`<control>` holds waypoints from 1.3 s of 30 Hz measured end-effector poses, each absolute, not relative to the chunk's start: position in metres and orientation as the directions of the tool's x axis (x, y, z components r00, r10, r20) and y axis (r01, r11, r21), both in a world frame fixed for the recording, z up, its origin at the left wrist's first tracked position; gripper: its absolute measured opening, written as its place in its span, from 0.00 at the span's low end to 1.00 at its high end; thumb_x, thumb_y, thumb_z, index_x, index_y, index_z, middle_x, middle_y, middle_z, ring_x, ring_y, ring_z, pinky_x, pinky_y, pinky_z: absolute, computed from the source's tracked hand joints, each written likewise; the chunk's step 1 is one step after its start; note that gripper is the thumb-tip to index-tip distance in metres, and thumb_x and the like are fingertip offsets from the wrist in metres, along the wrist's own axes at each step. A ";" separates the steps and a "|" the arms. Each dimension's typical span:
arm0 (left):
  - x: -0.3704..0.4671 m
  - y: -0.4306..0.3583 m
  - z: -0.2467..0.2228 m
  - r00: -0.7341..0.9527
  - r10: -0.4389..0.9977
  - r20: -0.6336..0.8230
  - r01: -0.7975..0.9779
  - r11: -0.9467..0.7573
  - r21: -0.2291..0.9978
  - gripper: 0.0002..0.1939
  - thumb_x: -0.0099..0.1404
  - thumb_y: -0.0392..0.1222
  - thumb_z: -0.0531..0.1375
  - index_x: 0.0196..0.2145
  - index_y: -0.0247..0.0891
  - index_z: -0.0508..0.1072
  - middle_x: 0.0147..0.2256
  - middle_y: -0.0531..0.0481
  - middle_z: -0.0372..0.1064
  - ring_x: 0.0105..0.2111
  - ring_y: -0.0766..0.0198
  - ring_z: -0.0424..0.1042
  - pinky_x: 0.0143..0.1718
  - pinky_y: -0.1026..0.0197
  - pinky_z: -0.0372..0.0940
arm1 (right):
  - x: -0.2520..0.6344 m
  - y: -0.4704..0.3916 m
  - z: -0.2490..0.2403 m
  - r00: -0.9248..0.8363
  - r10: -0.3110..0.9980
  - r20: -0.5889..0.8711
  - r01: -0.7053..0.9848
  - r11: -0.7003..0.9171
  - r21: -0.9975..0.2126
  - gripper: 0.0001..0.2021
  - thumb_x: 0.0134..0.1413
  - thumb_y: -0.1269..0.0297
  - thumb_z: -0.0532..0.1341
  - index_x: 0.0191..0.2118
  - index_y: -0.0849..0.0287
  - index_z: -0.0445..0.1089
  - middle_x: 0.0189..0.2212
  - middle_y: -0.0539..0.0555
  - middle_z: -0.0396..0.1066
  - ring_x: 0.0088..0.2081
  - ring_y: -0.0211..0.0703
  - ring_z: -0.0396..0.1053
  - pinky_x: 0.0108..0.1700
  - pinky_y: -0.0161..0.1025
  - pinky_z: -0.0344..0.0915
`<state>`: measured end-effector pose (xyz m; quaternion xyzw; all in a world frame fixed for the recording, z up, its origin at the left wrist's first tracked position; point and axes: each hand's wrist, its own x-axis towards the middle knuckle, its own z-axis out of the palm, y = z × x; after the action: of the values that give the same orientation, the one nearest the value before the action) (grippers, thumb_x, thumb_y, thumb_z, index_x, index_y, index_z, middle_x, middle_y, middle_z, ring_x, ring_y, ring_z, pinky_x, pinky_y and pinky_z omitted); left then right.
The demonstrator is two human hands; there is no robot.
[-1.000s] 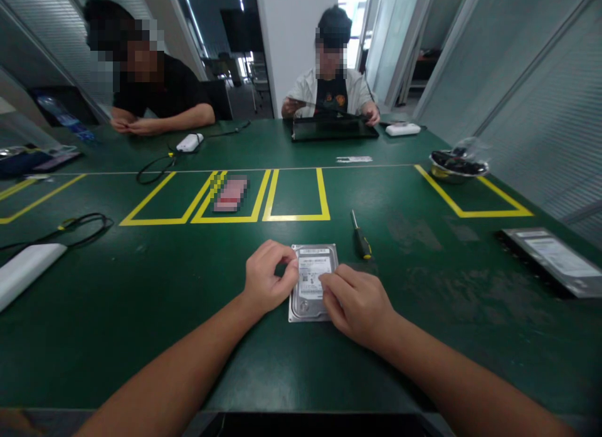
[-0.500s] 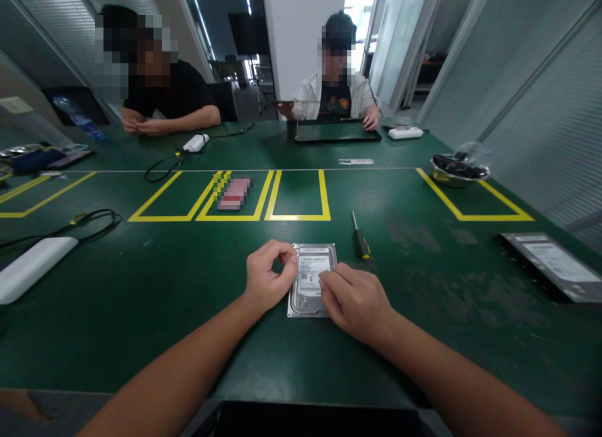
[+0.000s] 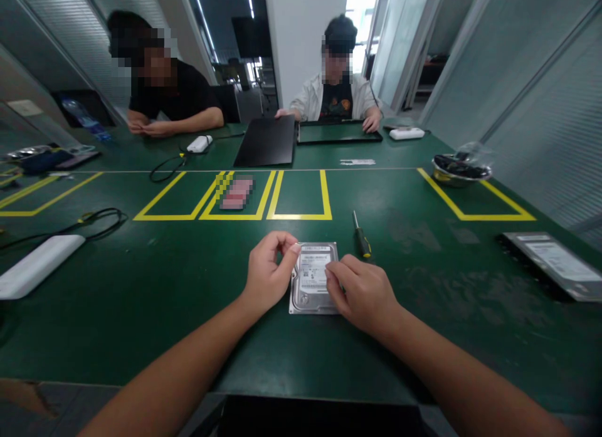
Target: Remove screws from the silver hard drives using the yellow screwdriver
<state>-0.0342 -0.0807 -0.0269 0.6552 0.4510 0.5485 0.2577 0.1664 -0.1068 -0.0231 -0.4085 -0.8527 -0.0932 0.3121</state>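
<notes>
Left hand: thumb and forefinger curl into a loop, tips close together at the upper left edge of a silver, rectangular metal hard drive. Right hand: fingers bunched, thumb and forefinger drawn together at the right side of the drive's white printed label. From my remote seat I cannot tell whether either pinch has hold of anything. The drive lies flat, label up, between the hands on a green-topped table. I judge the step in hand to be fine fingertip work on its face and edge; the next move calls for a light, controlled touch — one hand steadying, the drive kept flat. Just beyond the right hand: a dark-handled, yellow-marked screwdriver with a metal shaft — untouched.
</notes>
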 end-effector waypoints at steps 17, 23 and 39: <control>-0.071 -0.070 -0.041 0.352 0.808 0.472 0.275 -0.571 0.773 0.03 0.62 0.34 0.62 0.33 0.36 0.77 0.28 0.48 0.73 0.28 0.64 0.70 0.30 0.62 0.64 | 0.167 -0.101 -0.024 -0.502 0.626 0.597 0.765 0.643 -0.031 0.12 0.62 0.71 0.54 0.31 0.60 0.73 0.24 0.51 0.65 0.24 0.37 0.56 0.28 0.38 0.53; -0.080 -0.069 -0.035 0.381 0.844 0.379 0.300 -0.500 0.812 0.04 0.67 0.38 0.60 0.36 0.36 0.74 0.32 0.48 0.70 0.31 0.64 0.70 0.34 0.62 0.64 | 0.166 -0.098 -0.025 -0.494 0.635 0.594 0.766 0.641 -0.049 0.11 0.61 0.71 0.54 0.33 0.61 0.74 0.25 0.51 0.65 0.24 0.37 0.58 0.27 0.38 0.53; -0.087 -0.070 -0.030 0.635 0.722 0.276 0.225 -0.514 0.828 0.01 0.62 0.35 0.62 0.32 0.36 0.74 0.28 0.50 0.70 0.26 0.68 0.68 0.30 0.64 0.63 | 0.166 -0.096 -0.031 -0.498 0.668 0.553 0.763 0.641 -0.088 0.11 0.63 0.68 0.55 0.31 0.60 0.73 0.25 0.51 0.64 0.25 0.37 0.58 0.29 0.37 0.55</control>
<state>-0.0868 -0.0702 -0.0297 0.8120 0.2914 0.3125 0.3975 0.1657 -0.0959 -0.0305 -0.4154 -0.8612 -0.0843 0.2805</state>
